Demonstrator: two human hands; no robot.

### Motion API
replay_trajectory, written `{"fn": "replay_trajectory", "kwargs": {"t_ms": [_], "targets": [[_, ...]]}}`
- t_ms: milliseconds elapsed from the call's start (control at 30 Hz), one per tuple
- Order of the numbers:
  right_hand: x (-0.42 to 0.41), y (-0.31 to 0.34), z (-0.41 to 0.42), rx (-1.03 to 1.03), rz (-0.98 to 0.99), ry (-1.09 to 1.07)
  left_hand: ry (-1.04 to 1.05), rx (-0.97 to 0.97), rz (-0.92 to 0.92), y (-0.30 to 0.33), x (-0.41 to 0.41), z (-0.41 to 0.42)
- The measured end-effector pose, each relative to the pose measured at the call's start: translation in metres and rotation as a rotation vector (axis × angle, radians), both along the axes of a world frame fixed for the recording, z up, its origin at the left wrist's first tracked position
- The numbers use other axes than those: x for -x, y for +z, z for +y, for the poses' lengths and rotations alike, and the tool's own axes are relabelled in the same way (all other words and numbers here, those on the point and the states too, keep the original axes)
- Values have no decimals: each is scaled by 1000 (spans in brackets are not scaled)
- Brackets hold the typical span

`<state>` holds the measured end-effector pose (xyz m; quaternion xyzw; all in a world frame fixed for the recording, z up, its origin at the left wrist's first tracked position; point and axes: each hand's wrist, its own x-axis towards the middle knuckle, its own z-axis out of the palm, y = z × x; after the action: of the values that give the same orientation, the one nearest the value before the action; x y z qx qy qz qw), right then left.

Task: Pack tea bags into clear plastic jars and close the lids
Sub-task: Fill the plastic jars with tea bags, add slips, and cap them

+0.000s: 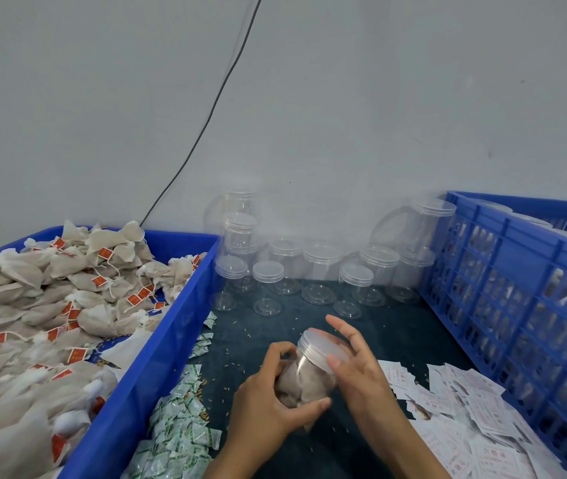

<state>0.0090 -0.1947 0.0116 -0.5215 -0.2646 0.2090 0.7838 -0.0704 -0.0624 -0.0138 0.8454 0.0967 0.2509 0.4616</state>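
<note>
Plainly, in the head view, the left hand (275, 392) wraps its fingers and thumb round the body of a filled jar (304, 378), holding it tilted above the dark worktop (396, 330) with its mouth turned up and to the right, presumably so the cap faces the other hand; the right hand (354, 361) grips the lid (323, 347) with thumb on the near edge and fingers spread over the far side, a hold that suits twisting it; whether the lid is fully screwed down I cannot tell; pale tea bags show through the clear wall, so filling looks done for this jar and closing is the step in hand; to the left, a blue tub (171, 326) holds a heap of tea bags (50, 305) with red tags, near enough for easy reach; empty jars (309, 271) with lids on stand in a cluster against the wall, some stacked, waiting their turn; small green-printed sachets (178, 426) lie along the tub's side and white paper slips (465, 409) spread on the right, likely inserts kept to hand; a blue slatted crate (517, 288) on the right appears to hold packed jars.
</note>
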Motion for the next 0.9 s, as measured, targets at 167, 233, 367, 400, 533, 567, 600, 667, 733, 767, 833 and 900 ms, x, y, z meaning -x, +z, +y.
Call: {"fn": "replay_trajectory", "kwargs": {"t_ms": [167, 233, 367, 400, 533, 567, 600, 667, 733, 767, 833, 900], "targets": [[7, -5, 7, 164, -82, -249, 141, -260, 87, -3, 0, 1], [6, -5, 8, 173, -59, -228, 126, -228, 76, -3, 0, 2], [0, -3, 2, 36, 16, -35, -29, 67, 10, 1, -1, -1], [1, -3, 2, 23, -2, -52, -37, 91, 5, 2, 0, -1], [6, -4, 6, 20, 23, -121, 22, 7, 11, -2, 0, -1], [8, -4, 8, 43, 11, -137, 36, -3, 18, -3, 0, -2], [9, -3, 10, 69, -7, -156, 41, 0, 25, -4, 1, -2], [11, -3, 13, 107, -38, -204, 49, 11, 28, -5, 0, -3], [12, -3, 16, 127, -52, -240, 62, 4, 30, -7, 0, -3], [13, -4, 17, 139, -64, -254, 65, -8, 38, -8, -1, -3], [15, -4, 17, 153, -83, -278, 72, -36, 66, -8, -2, -3], [15, 0, 15, 154, -84, -285, 61, -52, 75, -5, -4, -4]]}}
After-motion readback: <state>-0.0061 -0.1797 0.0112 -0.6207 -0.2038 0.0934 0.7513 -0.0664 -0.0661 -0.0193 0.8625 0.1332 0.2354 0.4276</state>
